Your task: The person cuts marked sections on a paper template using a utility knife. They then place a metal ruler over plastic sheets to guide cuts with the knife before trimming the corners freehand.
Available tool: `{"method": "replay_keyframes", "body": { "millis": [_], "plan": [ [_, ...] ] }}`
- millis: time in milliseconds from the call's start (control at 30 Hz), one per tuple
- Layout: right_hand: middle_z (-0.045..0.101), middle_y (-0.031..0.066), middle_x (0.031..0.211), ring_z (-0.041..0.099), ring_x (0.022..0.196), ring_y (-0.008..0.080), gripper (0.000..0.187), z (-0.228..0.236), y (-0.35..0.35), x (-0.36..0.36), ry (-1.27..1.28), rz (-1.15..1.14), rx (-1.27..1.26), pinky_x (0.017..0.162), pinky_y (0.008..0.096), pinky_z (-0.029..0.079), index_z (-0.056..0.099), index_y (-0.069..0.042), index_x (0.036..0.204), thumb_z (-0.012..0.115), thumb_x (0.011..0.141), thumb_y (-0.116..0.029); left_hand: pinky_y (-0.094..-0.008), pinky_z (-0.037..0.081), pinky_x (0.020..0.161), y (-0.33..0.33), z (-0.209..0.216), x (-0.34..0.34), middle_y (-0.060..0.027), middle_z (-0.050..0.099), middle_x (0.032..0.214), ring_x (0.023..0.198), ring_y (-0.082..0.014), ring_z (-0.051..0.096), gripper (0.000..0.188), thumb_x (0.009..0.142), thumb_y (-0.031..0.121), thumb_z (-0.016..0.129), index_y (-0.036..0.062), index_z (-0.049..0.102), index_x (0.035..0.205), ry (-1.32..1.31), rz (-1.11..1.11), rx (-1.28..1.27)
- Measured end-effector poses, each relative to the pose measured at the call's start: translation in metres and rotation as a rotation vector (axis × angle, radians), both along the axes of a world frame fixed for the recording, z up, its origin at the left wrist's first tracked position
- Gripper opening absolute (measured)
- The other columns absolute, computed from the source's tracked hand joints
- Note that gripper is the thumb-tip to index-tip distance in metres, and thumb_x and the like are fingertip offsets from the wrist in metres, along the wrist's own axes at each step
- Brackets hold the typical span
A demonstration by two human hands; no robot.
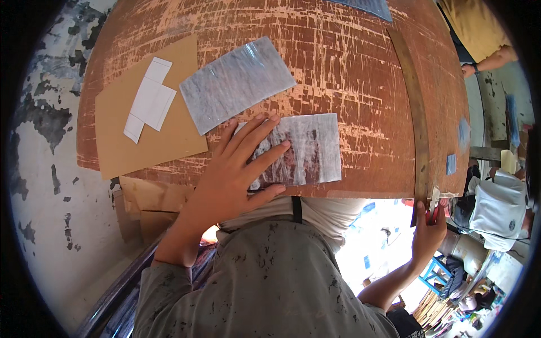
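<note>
My left hand [239, 166] lies flat with its fingers spread on a whitish, streaked rectangular sheet [321, 149] near the table's front edge. At the front right corner, my right hand [428, 239] is closed round what looks like a utility knife [433, 198], with a metal upper part and some red by the fingers. One of its fingers also touches the lower end of a long brown straightedge [416, 107], which runs away from me along the table's right side. A second greyish, shiny sheet [236, 84] rests just beyond my left hand.
The worn brown table [360, 67] is covered in cut marks. On its left, a white paper pattern [151, 102] lies on brown cardboard [186, 143]. Bluish pieces sit at the far edge [366, 7] and right side [451, 164]. Another person's hand [469, 70] is at the far right.
</note>
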State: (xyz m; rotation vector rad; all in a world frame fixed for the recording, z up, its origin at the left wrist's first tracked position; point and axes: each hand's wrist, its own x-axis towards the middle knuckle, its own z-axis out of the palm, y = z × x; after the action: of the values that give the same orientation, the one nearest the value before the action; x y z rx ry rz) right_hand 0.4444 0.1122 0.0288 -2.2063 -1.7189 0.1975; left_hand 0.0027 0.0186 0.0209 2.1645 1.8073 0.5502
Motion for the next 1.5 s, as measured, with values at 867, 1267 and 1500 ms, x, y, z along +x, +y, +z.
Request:
{"method": "replay_keyframes", "body": {
  "millis": [867,1267,1500],
  "plan": [
    [0.08,0.0144,0.103,0.072,0.091,0.015,0.062,-0.025,-0.065,0.008,0.68,0.135,-0.176,0.08,0.027,0.056,0.063,0.01,0.149,0.079,0.097,-0.02,-0.0632,0.038,0.12,0.006,-0.01,0.052,-0.026,0.044,0.164,0.148,-0.049,0.044,0.069,0.091,0.037,0.083,0.0042,0.063,0.149,-0.094,0.173,0.129],
    [0.074,0.0025,0.065,0.06,0.054,0.0099,0.052,-0.034,-0.079,0.019,0.808,0.829,-0.303,0.055,0.0262,0.044,0.081,0.002,0.123,0.096,0.084,-0.029,-0.0647,0.035,0.121,0.011,-0.006,0.059,-0.033,0.031,0.171,0.152,-0.0546,0.038,0.092,0.09,0.042,0.085,0.0015,0.045,0.163,-0.095,0.211,0.278],
    [0.067,-0.0001,0.06,0.051,0.05,0.0126,0.057,-0.053,-0.081,0.015,0.822,0.822,-0.325,0.053,0.0315,0.038,0.084,-0.002,0.12,0.099,0.08,-0.039,-0.0707,0.03,0.123,0.024,-0.011,0.065,-0.0356,0.028,0.173,0.156,-0.0586,0.032,0.088,0.094,0.041,0.076,-0.0011,0.043,0.164,-0.065,0.148,0.096]
  ]
}}
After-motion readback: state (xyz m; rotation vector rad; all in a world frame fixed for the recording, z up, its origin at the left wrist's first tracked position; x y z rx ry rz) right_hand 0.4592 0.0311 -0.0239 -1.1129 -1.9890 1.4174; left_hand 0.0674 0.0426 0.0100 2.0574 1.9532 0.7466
